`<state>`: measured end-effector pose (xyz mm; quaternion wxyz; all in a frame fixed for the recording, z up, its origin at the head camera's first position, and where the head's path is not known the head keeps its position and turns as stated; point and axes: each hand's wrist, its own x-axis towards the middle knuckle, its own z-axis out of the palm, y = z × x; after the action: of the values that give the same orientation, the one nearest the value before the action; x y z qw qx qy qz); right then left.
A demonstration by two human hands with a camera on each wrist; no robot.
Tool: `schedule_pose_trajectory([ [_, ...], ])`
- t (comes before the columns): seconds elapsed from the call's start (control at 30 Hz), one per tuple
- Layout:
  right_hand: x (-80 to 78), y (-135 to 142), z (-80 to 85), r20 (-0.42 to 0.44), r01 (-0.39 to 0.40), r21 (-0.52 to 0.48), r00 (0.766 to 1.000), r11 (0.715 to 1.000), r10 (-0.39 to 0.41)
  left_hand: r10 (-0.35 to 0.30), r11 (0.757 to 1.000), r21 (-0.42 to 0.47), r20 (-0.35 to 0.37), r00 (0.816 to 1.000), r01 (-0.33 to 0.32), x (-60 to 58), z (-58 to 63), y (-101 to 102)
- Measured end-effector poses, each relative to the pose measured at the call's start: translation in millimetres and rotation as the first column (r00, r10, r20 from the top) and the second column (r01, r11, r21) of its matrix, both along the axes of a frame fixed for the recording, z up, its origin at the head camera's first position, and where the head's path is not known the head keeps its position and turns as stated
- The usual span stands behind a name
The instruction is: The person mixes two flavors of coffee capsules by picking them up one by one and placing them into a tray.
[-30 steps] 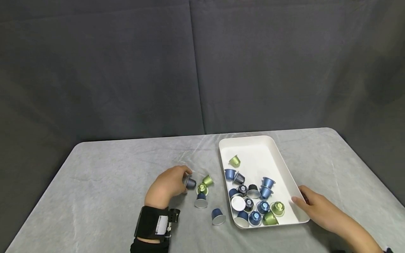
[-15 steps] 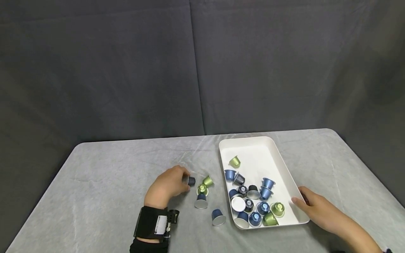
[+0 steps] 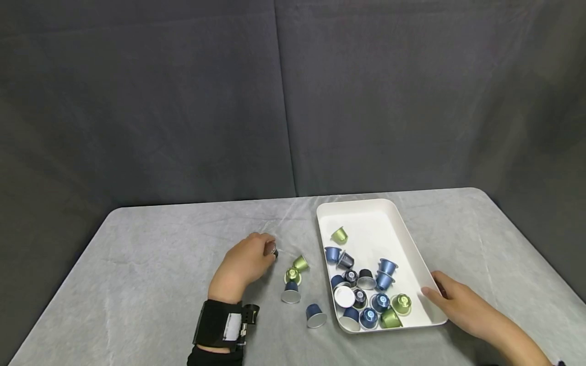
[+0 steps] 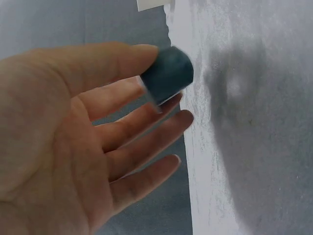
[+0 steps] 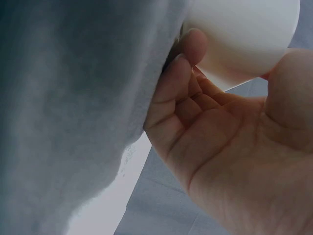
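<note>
My left hand [image 3: 242,265] pinches a dark coffee capsule [image 4: 171,74] between thumb and fingers, left of the loose capsules. From the head only a sliver of that capsule shows past the fingertips; the left wrist view has its dark side and rim. My right hand [image 3: 467,306] grips the right side of a white tray [image 3: 375,218], thumb over the rim and fingers curled beneath, as the right wrist view confirms. Inside the tray lie blue, dark and green capsules, including a green capsule [image 3: 340,235] near the back and a white-lidded one [image 3: 344,296] among the front cluster.
Between left hand and tray, two green capsules, one tipped over [image 3: 300,263] and one upright [image 3: 293,275], lie near a blue capsule [image 3: 290,293]. Another blue capsule [image 3: 316,315] rests closer to the front. Behind the grey table [image 3: 160,254] hangs a dark curtain [image 3: 183,101].
My left hand has risen slightly and turned the dark capsule, so its body, earlier pointing right past the fingers, is now mostly hidden. The right hand stays on the tray.
</note>
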<state>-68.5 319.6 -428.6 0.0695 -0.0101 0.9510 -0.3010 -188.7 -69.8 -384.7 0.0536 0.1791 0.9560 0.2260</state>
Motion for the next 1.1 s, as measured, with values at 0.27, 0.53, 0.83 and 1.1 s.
schedule_pose_trajectory([
  [0.27,0.2,1.5,-2.2,-0.005,0.001,-0.004,1.000,1.000,-0.001,0.025,0.999,0.032,-0.060,0.998,-0.023,-0.2,-0.4,2.4],
  [0.53,1.0,0.5,-1.2,-0.001,0.004,0.002,1.000,1.000,-0.004,0.005,0.992,0.124,-0.141,0.990,0.013,0.0,-1.7,5.6],
  [0.83,-0.5,0.4,-1.0,-0.005,-0.002,0.008,1.000,1.000,0.002,-0.033,0.994,0.092,-0.180,0.983,0.050,-1.0,0.7,11.4],
  [1.1,-1.5,0.7,0.4,0.001,-0.001,0.007,1.000,1.000,0.001,-0.082,0.991,0.088,-0.178,0.981,0.099,5.3,8.4,23.1],
])
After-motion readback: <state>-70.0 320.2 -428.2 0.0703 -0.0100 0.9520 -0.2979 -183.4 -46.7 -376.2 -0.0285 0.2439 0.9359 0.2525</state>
